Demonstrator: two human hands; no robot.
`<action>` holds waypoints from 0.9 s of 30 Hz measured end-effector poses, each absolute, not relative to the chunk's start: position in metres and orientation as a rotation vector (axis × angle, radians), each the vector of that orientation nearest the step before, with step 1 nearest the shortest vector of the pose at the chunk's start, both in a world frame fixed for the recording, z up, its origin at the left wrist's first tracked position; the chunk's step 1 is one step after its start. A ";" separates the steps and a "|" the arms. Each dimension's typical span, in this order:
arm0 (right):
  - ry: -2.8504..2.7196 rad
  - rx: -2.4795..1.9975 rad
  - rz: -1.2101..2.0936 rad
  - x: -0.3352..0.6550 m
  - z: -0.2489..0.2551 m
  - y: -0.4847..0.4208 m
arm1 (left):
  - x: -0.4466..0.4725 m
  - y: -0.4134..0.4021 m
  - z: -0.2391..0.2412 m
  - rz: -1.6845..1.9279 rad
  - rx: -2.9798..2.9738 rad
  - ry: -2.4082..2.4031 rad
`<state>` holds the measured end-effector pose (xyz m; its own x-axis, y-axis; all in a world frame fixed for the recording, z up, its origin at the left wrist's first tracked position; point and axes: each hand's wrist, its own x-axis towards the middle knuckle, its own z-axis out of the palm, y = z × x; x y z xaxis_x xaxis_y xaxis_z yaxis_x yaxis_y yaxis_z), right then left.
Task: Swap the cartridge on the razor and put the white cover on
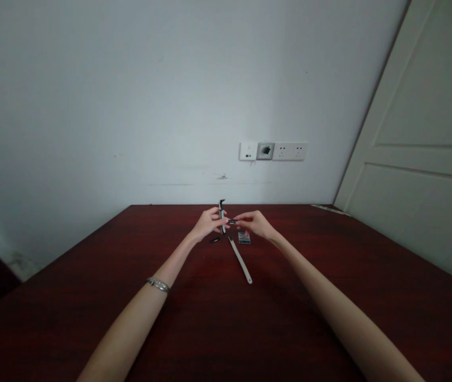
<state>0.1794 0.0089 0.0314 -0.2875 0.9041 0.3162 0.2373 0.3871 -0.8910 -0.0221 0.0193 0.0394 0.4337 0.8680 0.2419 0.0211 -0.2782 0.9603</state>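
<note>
No text, label, brand, number or sign can be read. The flat little box (244, 238) on the counter (194, 307) shows light and dark patches, too small to make out as lettering. The small dark piece (232, 222) between the two hands carries a pale streak, equally unreadable. Any print on the white-and-black item (223, 225) in the left hand (209, 223), or on the pale strip (240, 260), is too small to tell; so are the tiny marks on the leftmost wall plate (248, 151).
</note>
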 end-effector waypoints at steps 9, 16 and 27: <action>-1.559 -0.943 0.859 0.185 0.042 0.015 | -0.027 0.008 0.043 1.098 1.663 0.928; -1.595 -0.911 0.807 0.181 0.044 0.015 | -0.013 -0.006 0.010 1.140 1.875 0.902; -1.621 -0.945 0.842 0.174 0.051 0.006 | -0.007 -0.013 -0.009 1.395 2.115 1.061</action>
